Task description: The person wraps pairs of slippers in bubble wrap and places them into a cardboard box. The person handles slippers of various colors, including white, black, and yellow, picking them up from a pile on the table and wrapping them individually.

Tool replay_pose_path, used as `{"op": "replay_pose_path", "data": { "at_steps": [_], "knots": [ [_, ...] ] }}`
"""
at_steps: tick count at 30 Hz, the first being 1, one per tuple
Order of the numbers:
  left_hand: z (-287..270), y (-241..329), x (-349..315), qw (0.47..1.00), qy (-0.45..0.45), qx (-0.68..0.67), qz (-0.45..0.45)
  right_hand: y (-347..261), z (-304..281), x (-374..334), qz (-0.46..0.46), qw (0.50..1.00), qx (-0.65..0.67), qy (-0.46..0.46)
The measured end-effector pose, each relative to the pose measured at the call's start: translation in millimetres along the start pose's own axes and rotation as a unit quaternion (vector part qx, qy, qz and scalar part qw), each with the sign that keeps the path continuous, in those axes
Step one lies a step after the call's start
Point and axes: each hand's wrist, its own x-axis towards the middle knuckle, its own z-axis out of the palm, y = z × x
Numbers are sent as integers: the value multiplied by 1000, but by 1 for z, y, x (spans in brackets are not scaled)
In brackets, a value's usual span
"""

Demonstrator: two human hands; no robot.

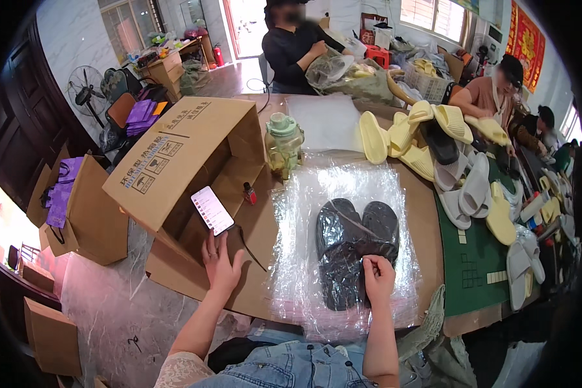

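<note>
The black slippers (341, 258) lie under clear film, apparently inside a bag (369, 231), on a stack of loose bags (294, 258) spread over the worktop (424, 213). At the slippers' lower right, the right hand (379, 279) has thumb and forefinger pressed together, seemingly pinching the bag. Well left of the slippers, the left hand (222, 266) is loosely spread, fingertips touching the near end of a lit phone (212, 211) without gripping it. The phone sits at the mouth of the carton (168, 149); what supports it is hard to tell, and a nudge from those fingers could make it slip. A one-handed pull on the film could drag the stack along or tear the thin plastic. Left of the slippers, a cord (249, 249) could snag on the left forearm. Beyond them, a green bottle (284, 143) could tip if knocked; to their right, pale slippers (475, 184) crowd a green mat (472, 255).
</note>
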Motion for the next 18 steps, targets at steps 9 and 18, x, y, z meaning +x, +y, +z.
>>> {"op": "replay_pose_path", "data": {
  "at_steps": [9, 18],
  "knots": [
    [29, -20, 61, 996, 34, 73, -30, 2, 1, 0, 6, 1000, -9, 0],
    [-1, 18, 33, 995, 46, -88, 25, 8, 2, -2, 12, 1000, 6, 8]
  ]
}}
